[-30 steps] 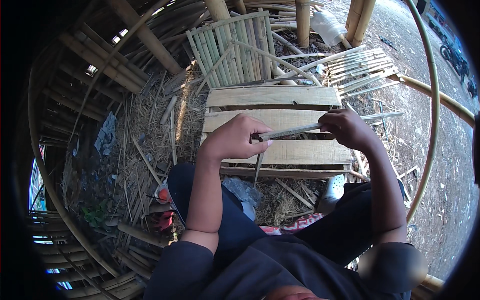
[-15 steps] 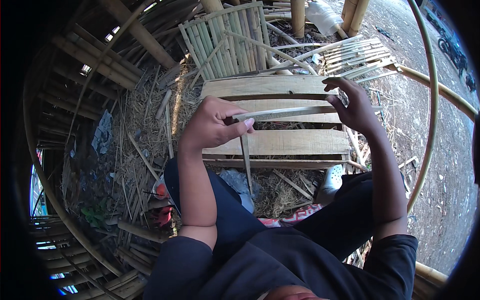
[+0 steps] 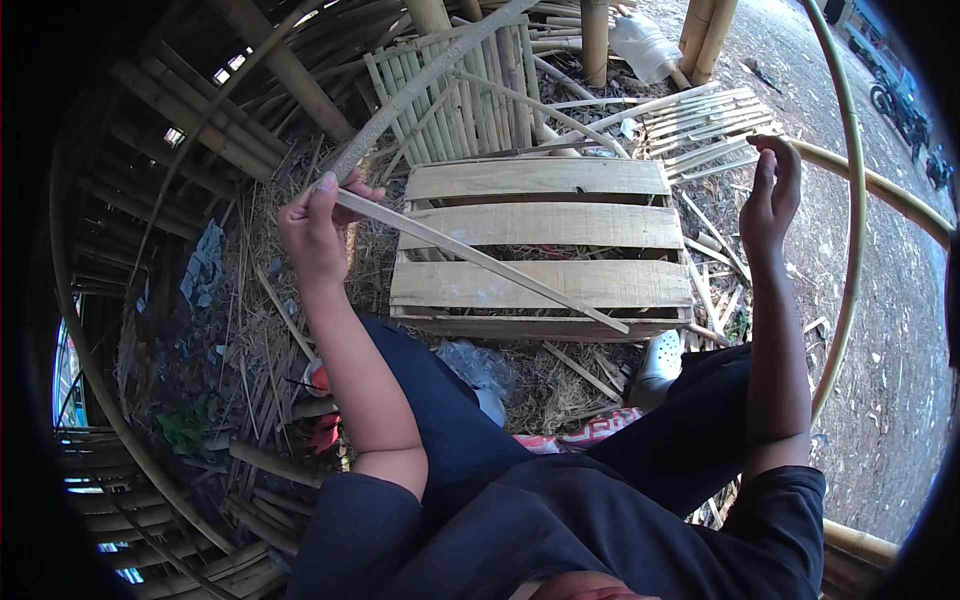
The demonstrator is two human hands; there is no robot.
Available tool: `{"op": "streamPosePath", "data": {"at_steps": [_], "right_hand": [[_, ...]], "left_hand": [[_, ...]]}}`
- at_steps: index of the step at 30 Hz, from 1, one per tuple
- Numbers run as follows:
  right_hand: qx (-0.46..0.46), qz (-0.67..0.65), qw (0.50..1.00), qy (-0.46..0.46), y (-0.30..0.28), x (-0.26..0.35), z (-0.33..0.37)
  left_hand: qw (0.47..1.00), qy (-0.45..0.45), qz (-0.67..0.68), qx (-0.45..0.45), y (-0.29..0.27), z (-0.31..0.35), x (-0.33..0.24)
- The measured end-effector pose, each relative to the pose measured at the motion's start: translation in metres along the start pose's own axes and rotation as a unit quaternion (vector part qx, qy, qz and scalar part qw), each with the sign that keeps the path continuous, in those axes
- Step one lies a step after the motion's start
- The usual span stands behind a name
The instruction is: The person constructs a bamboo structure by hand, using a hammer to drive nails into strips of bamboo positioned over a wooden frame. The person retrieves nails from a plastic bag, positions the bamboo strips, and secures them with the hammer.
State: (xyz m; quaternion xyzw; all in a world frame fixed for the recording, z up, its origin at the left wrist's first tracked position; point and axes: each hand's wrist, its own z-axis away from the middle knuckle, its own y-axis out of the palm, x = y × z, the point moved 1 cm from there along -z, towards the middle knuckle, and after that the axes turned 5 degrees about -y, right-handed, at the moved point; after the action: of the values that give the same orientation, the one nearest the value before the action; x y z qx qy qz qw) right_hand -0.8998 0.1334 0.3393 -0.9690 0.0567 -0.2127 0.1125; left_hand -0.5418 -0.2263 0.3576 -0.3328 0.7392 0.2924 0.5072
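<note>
My left hand [image 3: 314, 228] is raised at the left, closed with thumb and fingers pinching pale bamboo strips. One bamboo strip [image 3: 480, 258] slants down to the right across the slatted wooden crate [image 3: 545, 226]. Another strip [image 3: 432, 72] runs up and away from the same grip; whether the two are joined is hidden by the fingers. To the right of the crate, my right hand [image 3: 772, 195] is held up with its fingers bent, thumb apart and nothing visible in it. The crate sits in front of my legs.
A panel of upright bamboo slats [image 3: 455, 95] leans behind the crate, with a lower slatted rack [image 3: 710, 118] to its right. A curved bamboo pole [image 3: 855, 200] stands at the right. Bamboo scraps, shavings and a clear plastic bag [image 3: 480, 368] lie on the ground.
My left hand has moved left and away from me with the strips, which now slant differently. My right hand has come off the strip and moved right.
</note>
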Motion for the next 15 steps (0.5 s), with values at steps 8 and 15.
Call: {"op": "streamPosePath", "data": {"at_steps": [8,15], "right_hand": [[0.58,-0.138,0.79,0.144,0.043,0.035,0.075],[0.693,0.002,0.72,-0.027,0.084,0.05,0.178]], "left_hand": [[0.976,-0.086,0.115,-0.165,0.013,0.005,0.072],[0.958,-0.155,0.156,-0.187,0.016,0.023,0.105]]}}
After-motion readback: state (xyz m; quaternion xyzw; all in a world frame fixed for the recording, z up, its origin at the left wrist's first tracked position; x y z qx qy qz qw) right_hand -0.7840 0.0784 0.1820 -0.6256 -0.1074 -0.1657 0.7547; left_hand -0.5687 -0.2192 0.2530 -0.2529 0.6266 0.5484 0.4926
